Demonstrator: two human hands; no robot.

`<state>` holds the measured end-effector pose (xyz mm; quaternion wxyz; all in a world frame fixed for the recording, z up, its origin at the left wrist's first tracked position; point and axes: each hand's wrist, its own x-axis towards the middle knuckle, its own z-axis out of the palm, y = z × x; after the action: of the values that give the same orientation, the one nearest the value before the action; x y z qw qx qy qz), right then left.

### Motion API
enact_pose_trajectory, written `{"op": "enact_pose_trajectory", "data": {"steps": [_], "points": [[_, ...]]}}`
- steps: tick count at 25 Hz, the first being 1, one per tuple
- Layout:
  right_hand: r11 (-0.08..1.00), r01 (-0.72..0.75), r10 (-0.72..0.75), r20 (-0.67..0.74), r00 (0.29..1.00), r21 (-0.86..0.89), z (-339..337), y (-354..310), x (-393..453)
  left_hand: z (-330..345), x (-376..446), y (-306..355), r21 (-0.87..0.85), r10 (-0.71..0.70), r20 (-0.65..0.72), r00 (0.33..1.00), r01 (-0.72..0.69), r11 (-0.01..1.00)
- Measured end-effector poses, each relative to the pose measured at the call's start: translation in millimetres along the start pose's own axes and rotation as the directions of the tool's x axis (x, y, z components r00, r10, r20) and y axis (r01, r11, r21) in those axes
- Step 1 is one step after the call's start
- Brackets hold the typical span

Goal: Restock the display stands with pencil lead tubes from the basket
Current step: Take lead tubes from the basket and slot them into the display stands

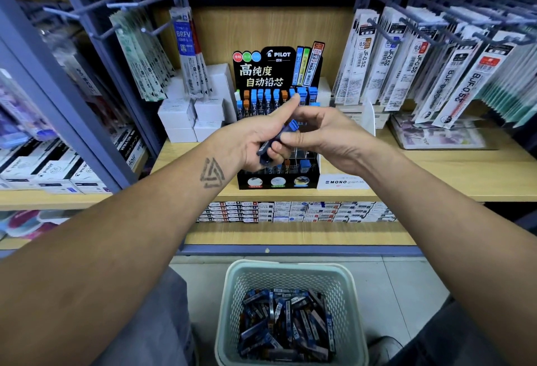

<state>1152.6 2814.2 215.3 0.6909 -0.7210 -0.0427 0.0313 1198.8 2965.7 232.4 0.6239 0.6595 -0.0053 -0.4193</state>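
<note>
A black Pilot display stand (277, 181) sits on the wooden shelf, its back rows filled with blue- and orange-capped lead tubes (263, 101). In front of it my left hand (255, 139) grips a small bunch of blue-capped lead tubes (280, 139), thumb raised. My right hand (328, 136) pinches one tube of that bunch with its fingertips. Several cells in the stand's middle rows look empty behind my hands. On the floor below stands a pale green basket (290, 271) holding several more tubes (286, 325).
White boxes (190, 117) are stacked left of the stand and a Mono graph sign (344, 182) stands to its right. Refill packs (436, 66) hang from hooks on both sides. Small boxes (293, 211) line the lower shelf.
</note>
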Motion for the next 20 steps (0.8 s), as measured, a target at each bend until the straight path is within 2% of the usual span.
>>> {"op": "enact_pose_trajectory", "data": {"steps": [2,3,5,6,8,11,15,18,20], "points": [[0.994,0.027,-0.040,-0.119,0.992,-0.106,6.5,3.5,4.5,-1.5,6.2,0.1,-0.064,0.035,-0.194,0.980,-0.048,0.997],[0.989,0.036,-0.058,-0.151,0.987,-0.145,10.5,3.4,5.9,-3.3,10.7,-0.3,-0.094,0.053,-0.316,0.947,-0.087,0.992],[0.969,0.039,-0.069,-0.117,0.991,-0.245,19.1,1.8,6.6,-5.6,16.5,-1.0,-0.080,0.102,-0.503,0.858,-0.164,0.983],[0.954,0.043,-0.068,-0.075,0.995,-0.295,24.1,0.0,5.9,-5.9,17.7,-0.9,-0.048,0.135,-0.542,0.829,-0.191,0.980],[0.951,0.038,-0.051,-0.036,0.998,-0.308,32.6,-5.0,3.9,-3.0,17.1,-0.3,0.009,0.185,-0.564,0.804,-0.219,0.976],[0.970,-0.018,-0.007,-0.101,0.995,-0.241,36.0,-12.3,4.0,1.9,17.3,-1.8,0.088,0.243,-0.546,0.802,-0.234,0.968],[0.948,-0.022,-0.028,-0.153,0.988,-0.317,43.0,-15.6,9.5,-1.1,18.7,-1.7,0.154,0.313,-0.546,0.777,-0.273,0.949],[0.897,-0.045,-0.044,-0.190,0.981,-0.441,46.9,-15.8,12.8,1.5,13.7,-1.5,0.107,0.296,-0.516,0.804,-0.282,0.953],[0.945,-0.073,0.013,-0.185,0.983,-0.320,43.4,-18.9,11.9,-0.3,8.3,-0.7,0.008,0.235,-0.499,0.834,-0.267,0.964]]}}
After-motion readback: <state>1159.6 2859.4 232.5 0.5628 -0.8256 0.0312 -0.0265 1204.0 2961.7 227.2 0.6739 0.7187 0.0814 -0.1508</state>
